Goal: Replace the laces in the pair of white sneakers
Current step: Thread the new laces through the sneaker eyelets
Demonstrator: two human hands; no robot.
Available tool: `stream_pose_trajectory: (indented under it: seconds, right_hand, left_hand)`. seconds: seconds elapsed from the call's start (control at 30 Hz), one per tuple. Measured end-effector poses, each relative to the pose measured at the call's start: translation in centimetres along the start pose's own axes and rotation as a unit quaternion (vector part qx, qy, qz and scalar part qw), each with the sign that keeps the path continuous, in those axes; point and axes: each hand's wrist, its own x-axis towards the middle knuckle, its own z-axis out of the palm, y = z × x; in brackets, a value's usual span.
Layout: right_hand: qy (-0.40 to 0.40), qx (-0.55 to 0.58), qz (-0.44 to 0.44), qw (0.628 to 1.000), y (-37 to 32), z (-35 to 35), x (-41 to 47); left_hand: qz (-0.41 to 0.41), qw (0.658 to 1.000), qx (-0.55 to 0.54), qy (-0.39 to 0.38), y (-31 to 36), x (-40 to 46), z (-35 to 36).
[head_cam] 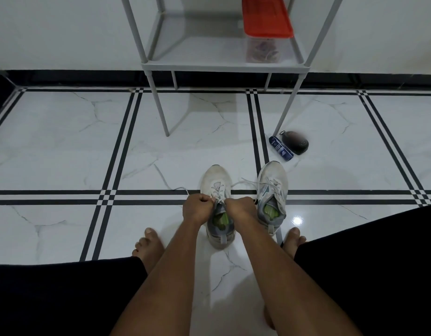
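Sneakers: the left sneaker (218, 204) stands on the floor (64, 146) between the person's bare feet, toe pointing away; it is the landmark for the rest.
Grip, left hand (196, 209): fingers curled and pinching a lace (215, 190) at the left edge of that sneaker's throat.
Grip, right hand (238, 209): curled tight on the lace at the right edge of the throat, just beside the tongue.
Lace ends: one white strand trails off to the left of the sneaker, another runs right toward the other shoe.
Right sneaker (272, 195): just beside it to the right, laces loose but threaded.
Tube and pouch: a blue tube (281, 148) and a dark pouch (295, 142) lie beyond the right sneaker.
Shelf (221, 61): further back, holding a red-lidded box (266, 20).
Progress: early, I'd judge; both shoes are laced with what look like the old laces, so removal and relacing of both remain.
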Motion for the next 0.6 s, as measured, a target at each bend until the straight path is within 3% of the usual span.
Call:
stream_pose_trajectory:
  seconds: [0.2,0.37,0.5,0.6]
  right_hand:
    - [-0.038,0.156,0.027,0.987,0.4,0.8,0.4]
    - [-0.180,0.271,0.062,0.944,0.5,-0.6,0.0]
    - [-0.224,0.288,0.081,0.928,1.4,-0.8,0.5]
    - [-0.226,0.280,0.059,0.931,1.0,-1.3,0.4]
  left_hand:
    - [-0.005,1.000,0.017,0.014,-0.2,-0.1,0.1]
    - [-0.018,0.998,0.047,0.039,-0.2,-0.3,0.2]
    - [-0.025,0.995,0.073,0.061,0.0,-0.7,0.3]
    - [-0.038,0.999,0.012,0.005,0.6,-0.7,0.0]
